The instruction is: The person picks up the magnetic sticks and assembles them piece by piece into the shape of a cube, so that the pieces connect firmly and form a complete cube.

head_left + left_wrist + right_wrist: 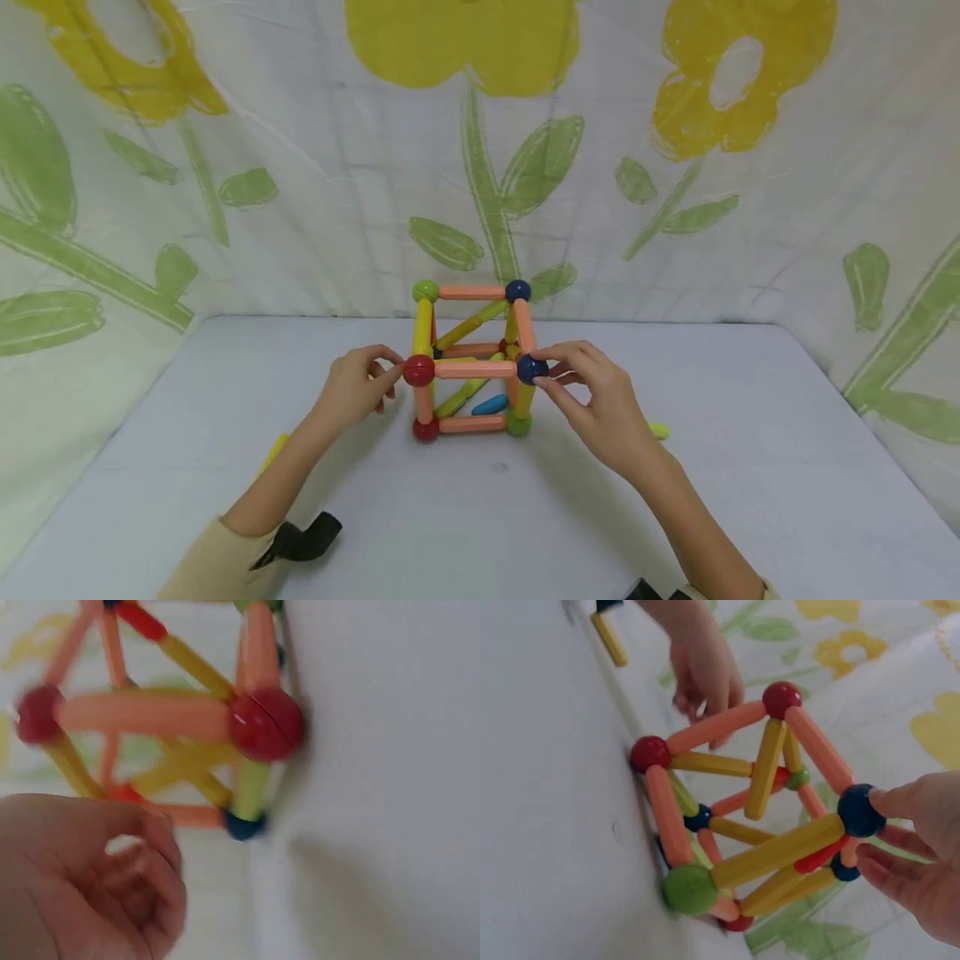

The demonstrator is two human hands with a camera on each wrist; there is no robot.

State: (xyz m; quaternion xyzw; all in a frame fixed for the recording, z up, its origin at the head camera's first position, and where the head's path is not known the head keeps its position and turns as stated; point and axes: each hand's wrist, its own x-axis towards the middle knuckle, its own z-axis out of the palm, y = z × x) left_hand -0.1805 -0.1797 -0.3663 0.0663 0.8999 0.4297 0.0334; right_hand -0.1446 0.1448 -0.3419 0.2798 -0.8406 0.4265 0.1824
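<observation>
A box-shaped frame of toy building sticks and balls (475,369) stands on the table, with pink, yellow and lime sticks. At its upper front right corner my right hand (600,400) pinches a dark blue ball (532,369) between thumb and fingers; the right wrist view shows this grip on the ball (861,811) too. My left hand (358,385) is beside the upper front left red ball (418,370). In the left wrist view, the left hand (90,877) has loosely bent fingers and nothing visible in them. One yellow stick (765,771) juts inward from the upper red ball (781,700).
A blue stick (491,405) lies within the frame's base. One yellow stick (274,450) lies by the left forearm, and a lime piece (659,430) is partly hidden behind the right wrist. A flower-printed cloth (315,208) hangs behind the white table (465,517).
</observation>
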